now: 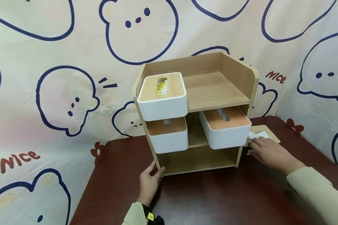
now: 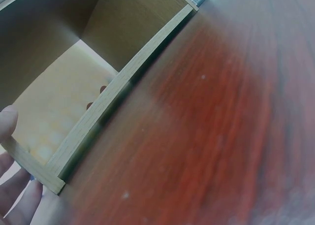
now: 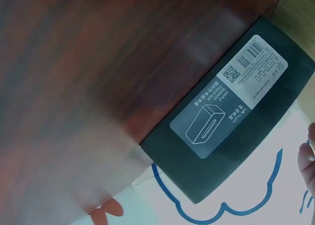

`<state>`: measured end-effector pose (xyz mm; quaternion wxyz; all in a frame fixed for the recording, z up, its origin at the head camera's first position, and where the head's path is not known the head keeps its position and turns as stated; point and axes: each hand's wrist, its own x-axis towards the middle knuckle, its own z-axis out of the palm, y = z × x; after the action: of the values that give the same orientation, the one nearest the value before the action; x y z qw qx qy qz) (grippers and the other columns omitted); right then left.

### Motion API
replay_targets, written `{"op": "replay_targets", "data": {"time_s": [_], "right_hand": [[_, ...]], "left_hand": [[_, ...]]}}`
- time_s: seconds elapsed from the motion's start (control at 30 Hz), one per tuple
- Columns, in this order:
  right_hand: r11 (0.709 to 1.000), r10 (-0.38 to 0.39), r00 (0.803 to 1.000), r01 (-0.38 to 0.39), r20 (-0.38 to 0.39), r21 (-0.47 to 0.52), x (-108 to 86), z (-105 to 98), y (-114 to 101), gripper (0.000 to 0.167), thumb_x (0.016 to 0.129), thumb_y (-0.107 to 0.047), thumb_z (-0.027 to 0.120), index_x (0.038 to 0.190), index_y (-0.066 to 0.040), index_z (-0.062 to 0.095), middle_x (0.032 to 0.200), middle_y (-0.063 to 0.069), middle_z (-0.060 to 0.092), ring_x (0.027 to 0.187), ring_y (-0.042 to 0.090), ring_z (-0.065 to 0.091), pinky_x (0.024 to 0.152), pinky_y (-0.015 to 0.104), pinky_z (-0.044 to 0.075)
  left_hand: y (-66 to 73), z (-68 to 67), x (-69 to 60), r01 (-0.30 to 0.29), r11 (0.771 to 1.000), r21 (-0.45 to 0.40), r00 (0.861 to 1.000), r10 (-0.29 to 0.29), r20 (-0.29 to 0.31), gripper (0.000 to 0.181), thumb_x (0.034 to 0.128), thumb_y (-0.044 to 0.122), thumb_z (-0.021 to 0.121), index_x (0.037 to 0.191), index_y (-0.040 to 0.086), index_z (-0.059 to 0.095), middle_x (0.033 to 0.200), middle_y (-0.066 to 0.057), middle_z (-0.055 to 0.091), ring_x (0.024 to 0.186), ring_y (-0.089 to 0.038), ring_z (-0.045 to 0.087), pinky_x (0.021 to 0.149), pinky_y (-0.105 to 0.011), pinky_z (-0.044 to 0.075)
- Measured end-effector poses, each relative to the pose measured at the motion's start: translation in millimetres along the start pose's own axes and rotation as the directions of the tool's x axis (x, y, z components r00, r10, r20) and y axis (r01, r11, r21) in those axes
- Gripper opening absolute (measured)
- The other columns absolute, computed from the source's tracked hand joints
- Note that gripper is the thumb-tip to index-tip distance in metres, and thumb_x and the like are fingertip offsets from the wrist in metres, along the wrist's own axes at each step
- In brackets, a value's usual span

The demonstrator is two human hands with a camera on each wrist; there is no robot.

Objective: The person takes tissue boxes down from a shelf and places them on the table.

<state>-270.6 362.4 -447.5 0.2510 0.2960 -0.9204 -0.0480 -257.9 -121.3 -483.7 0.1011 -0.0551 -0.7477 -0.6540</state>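
A wooden desktop shelf [image 1: 202, 90] stands on the dark red table [image 1: 202, 200]. My left hand [image 1: 149, 183] grips the lower front edge of its left side panel, thumb on the inner side and fingers outside. To the shelf's right is a dark tissue box [image 3: 172, 151] with a wooden lid [image 1: 265, 128] and a printed label [image 3: 229, 97]. White tissue [image 1: 258, 135] shows at the lid's opening. My right hand [image 1: 270, 153] is at this box, its bent fingers pinching at the tissue; the fingertips are partly hidden in the head view and cut off in the right wrist view.
A white tissue box [image 1: 162, 104] with a yellow-and-white pack in its slot stands on the shelf's top level. Two more white boxes with wooden lids, one left [image 1: 169, 140] and one right [image 1: 226, 136], sit on the middle level. Cartoon-printed cloth [image 1: 53, 103] hangs behind.
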Motion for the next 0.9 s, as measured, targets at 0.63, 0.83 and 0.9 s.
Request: {"op": "replay_targets", "data": {"time_s": [0.63,0.83,0.9], "right_hand": [[0.971,0.238,0.956,-0.231,-0.171,0.062,-12.3,-39,13,0.041,0.071,-0.013,0.083,0.103,-0.001,0.060,0.088,0.009,0.057,0.076,0.022,0.052,0.064,0.043,0.048],[0.970,0.242,0.955,-0.232,-0.170,0.072,-11.5,-38,17,0.038,0.075,-0.013,0.081,0.103,0.000,0.059,0.088,0.009,0.057,0.076,0.024,0.053,0.065,0.044,0.047],[0.969,0.242,0.953,-0.230,-0.183,0.085,-11.4,-38,18,0.038,0.076,-0.014,0.080,0.104,0.001,0.059,0.089,0.011,0.058,0.079,0.026,0.054,0.067,0.045,0.048]], "left_hand": [[6.7,3.1,0.6,-0.018,1.000,-0.016,0.999,0.017,-0.028,0.053,0.0871,0.007,0.074,0.136,0.001,0.055,0.125,-0.024,0.059,0.103,-0.033,0.064,0.070,-0.029,0.056],[8.5,2.6,1.5,-0.005,1.000,-0.001,1.000,0.005,-0.021,0.053,0.0877,0.008,0.074,0.137,0.001,0.054,0.128,-0.025,0.058,0.104,-0.033,0.064,0.071,-0.029,0.056],[3.4,2.3,2.7,-0.003,1.000,-0.007,1.000,0.003,-0.020,0.053,0.0877,0.011,0.074,0.137,0.003,0.055,0.127,-0.024,0.058,0.102,-0.030,0.065,0.070,-0.029,0.056]]}}
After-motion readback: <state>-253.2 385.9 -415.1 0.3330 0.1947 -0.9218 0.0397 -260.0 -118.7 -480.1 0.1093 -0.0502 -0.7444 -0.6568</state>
